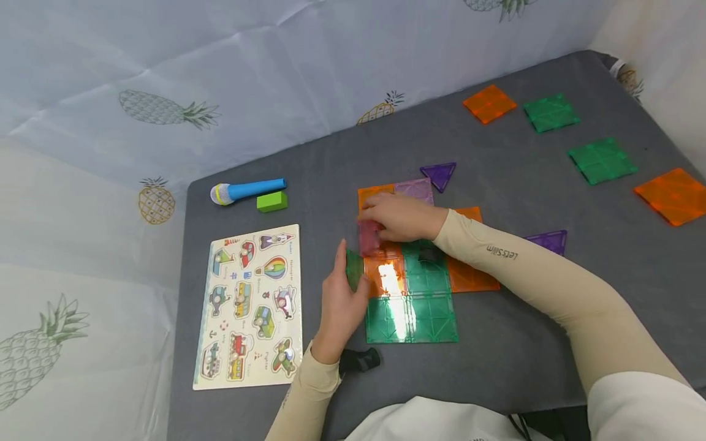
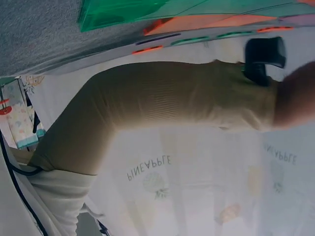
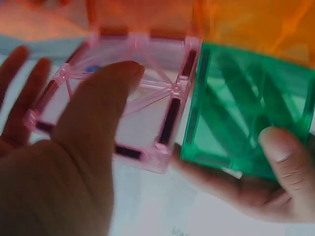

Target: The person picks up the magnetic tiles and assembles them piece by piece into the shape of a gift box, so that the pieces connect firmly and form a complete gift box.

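My left hand pinches a green translucent square magnetic tile, its thumb on the face and fingers behind. My right hand holds a pink translucent square tile, with the thumb across its face in the right wrist view. The two tiles stand side by side there, edges touching or nearly so. Beneath and beside the hands lies a patch of joined square tiles: green ones, orange ones and a pale purple one. The right forearm hides part of this patch.
Loose orange tiles and green tiles lie at the far right. Purple triangles sit near the patch. On the left are a picture puzzle board, a blue toy microphone and a green block.
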### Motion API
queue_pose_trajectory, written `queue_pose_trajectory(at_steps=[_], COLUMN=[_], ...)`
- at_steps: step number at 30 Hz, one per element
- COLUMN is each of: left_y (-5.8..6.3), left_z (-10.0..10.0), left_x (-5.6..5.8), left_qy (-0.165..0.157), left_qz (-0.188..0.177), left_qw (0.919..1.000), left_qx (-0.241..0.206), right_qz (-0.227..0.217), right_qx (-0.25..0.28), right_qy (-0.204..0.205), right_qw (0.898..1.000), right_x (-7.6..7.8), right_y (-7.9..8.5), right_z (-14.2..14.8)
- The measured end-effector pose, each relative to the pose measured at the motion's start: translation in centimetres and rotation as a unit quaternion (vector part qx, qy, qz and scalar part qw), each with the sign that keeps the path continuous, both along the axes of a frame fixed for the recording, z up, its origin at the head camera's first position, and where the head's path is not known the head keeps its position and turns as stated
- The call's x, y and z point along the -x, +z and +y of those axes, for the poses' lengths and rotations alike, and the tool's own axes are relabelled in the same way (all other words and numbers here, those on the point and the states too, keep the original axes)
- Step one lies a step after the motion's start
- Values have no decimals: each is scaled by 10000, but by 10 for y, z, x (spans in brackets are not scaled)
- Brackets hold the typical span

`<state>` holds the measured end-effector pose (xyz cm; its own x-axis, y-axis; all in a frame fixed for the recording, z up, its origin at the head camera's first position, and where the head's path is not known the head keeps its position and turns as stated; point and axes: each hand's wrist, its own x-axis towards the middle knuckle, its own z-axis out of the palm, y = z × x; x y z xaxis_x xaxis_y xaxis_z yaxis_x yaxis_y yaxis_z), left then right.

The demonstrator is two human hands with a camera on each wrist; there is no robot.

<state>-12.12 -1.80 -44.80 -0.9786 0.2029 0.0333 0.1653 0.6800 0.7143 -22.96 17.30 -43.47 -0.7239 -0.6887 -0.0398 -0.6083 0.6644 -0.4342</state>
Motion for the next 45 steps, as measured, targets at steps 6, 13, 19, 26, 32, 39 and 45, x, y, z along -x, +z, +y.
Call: queue_pose_trajectory(at_steps=[6,13,19,26,32,39,45], left_y=[-4,-6,-7,-7,-8,-8,-5], left_z=[3,2,1,3,9,9,4], left_x=[-1,4,15,17,13,15,15], left_qy=[-164,-138,-176,-383,-369,-67,-114], left_qz=[-243,-998,-1754,-2085,-1828,-1922,-1961], left_qw=[9986,9911,9681,9481,9633,9593,9552], left_qx=[-435,-870,-1779,-2368,-1932,-2070,-2212], right_qz=[-321,-383,-339,-355,-132,-68,343], right_qx=[79,-26,42,256,367,217,106], right_qy=[572,640,548,219,-687,-1230,-1788], right_qw=[9978,9972,9979,9988,9969,9922,9832], right_x=[7,10,8,8,10,5,8], right_y=[10,7,0,-3,-4,-12,-6], right_z=[-17,-24,-25,-15,21,46,63])
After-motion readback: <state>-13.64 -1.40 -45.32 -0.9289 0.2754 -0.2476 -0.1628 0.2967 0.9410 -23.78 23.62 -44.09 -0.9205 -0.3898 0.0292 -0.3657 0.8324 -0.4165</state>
